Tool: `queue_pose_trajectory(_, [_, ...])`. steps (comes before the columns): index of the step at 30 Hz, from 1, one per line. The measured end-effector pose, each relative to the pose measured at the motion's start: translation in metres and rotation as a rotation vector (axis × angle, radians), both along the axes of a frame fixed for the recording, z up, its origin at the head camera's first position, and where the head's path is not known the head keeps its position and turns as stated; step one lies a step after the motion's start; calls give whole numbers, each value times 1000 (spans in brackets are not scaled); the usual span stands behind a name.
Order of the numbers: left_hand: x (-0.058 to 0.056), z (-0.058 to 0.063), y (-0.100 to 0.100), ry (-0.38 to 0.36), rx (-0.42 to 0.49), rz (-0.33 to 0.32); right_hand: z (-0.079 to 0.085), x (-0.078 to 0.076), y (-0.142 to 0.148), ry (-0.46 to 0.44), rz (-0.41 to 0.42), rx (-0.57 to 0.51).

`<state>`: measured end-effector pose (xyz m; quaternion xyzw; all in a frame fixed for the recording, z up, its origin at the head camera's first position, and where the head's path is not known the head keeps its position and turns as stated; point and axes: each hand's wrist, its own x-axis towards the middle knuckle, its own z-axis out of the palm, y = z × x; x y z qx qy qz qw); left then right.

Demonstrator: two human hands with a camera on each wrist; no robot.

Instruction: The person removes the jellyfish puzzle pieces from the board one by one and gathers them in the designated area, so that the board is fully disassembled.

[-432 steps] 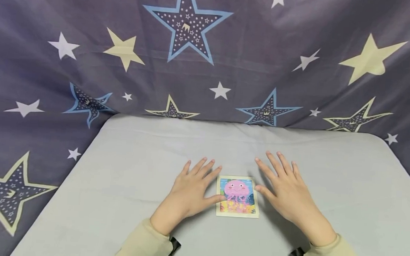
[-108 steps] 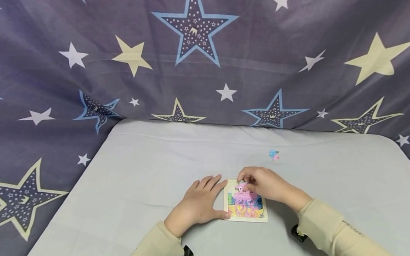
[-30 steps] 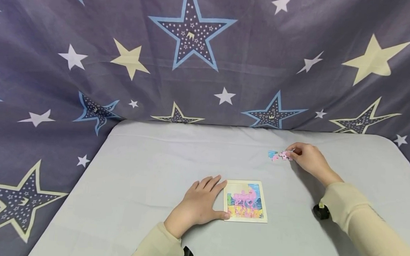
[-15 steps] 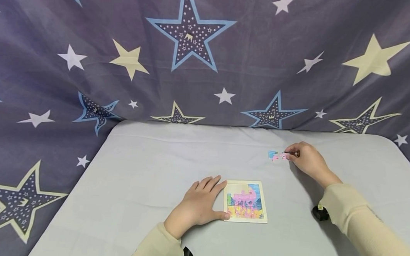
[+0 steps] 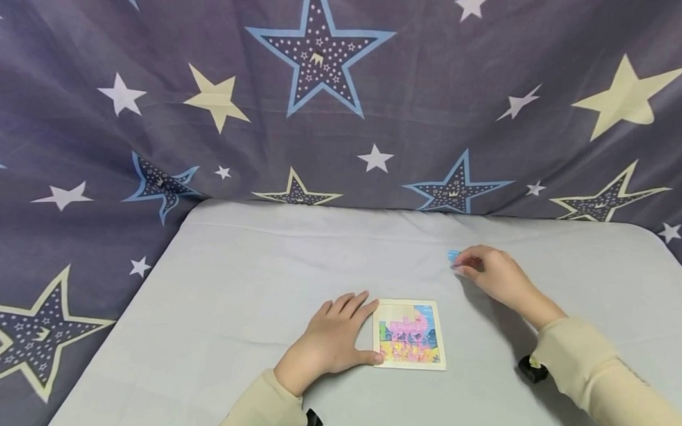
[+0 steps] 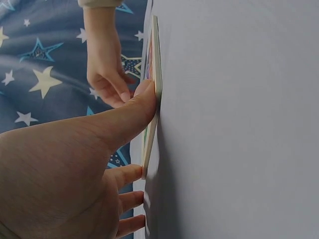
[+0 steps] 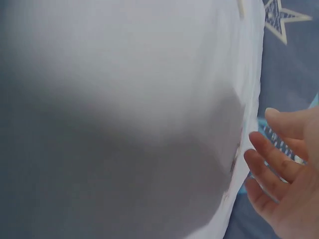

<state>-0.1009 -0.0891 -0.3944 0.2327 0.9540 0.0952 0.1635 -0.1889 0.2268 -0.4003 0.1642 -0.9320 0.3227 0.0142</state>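
A small jigsaw puzzle [image 5: 408, 335] with a pink jellyfish picture lies flat in its cream tray frame [image 5: 411, 366]. Bare cream backing shows at its upper left. My left hand [image 5: 331, 341] rests at the tray's left side, thumb on the lower corner and index fingertip at the upper one; the left wrist view shows the thumb [image 6: 137, 102] pressing the rim. Farther back, my right hand [image 5: 496, 276] is low over loose puzzle pieces. A blue bit of one puzzle piece [image 5: 452, 255] shows past its fingertips; the rest is hidden. In the right wrist view, thumb and fingers [image 7: 266, 149] stand apart, holding nothing visible.
A pale grey cloth [image 5: 244, 285] covers the table. Behind it and to the left hangs a dark curtain [image 5: 417, 82] with stars. Black wrist straps [image 5: 532, 370] sit below both sleeves.
Over the last second my right hand sets a pink puzzle piece beside the blue-and-pink one, lets go and shifts left over them. Earlier it took this piece from the tray. My left hand stays put.
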Motion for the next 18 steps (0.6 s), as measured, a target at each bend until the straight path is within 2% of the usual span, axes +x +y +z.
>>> queue_pose_trajectory(10, [-1, 1, 0, -5, -4, 1, 3, 24, -28, 15, 151, -31])
queue_pose_trajectory(18, [-1, 2, 1, -16, 2, 8, 6, 41, -44, -54, 241, 4])
